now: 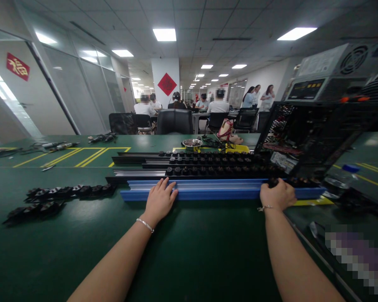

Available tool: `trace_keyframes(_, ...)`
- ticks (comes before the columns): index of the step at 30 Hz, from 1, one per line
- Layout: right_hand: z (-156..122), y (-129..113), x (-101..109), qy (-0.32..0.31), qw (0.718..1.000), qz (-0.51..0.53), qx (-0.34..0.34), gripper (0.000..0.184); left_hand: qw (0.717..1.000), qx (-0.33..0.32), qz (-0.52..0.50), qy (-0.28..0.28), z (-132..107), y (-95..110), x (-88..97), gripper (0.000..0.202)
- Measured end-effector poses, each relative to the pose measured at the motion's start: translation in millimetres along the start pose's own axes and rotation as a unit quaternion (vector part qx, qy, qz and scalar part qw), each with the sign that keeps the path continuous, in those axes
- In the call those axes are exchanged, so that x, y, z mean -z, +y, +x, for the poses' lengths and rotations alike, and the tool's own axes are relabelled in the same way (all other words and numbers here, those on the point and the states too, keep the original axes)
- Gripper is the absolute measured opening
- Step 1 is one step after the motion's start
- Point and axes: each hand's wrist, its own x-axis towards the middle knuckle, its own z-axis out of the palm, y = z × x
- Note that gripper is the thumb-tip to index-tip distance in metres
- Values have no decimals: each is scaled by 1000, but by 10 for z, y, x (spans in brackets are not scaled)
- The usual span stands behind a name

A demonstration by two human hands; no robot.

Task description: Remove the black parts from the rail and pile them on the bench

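Observation:
A long blue rail point(214, 189) lies across the green table point(189, 251) in front of me. My left hand point(160, 200) rests flat on its left part, fingers stretched out. My right hand point(277, 194) is curled over the rail's right part, fingers closed on a small black part at its top edge. Behind the blue rail lie black rails point(201, 164) filled with rows of several small black parts.
Two rows of loose black parts point(55, 198) lie at the left. An open black computer case point(315, 138) stands at the right, a grey power supply point(334, 71) above it. A metal bowl point(192, 144) sits behind the rails. People sit at desks far back.

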Motion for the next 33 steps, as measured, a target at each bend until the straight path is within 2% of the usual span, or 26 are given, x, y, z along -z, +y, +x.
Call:
trace_keyframes(5,-6,1,7,11,1000,-3,-8,37,1000,-1,4,-3,-18,-12,1,45)
trace_keyframes(16,-30,-57,37,-35,999,-2,-8,34,1000,-13,-9,9,-44,-39,3,46)
trace_keyframes(24,-96,-109,40,-49,998,-23,40,36,1000,-15,-8,24,-48,-46,-29,47)
trace_keyframes(33,-118,-142,28,-71,996,-24,49,35,999,-21,2,32,-47,-48,-42,47)
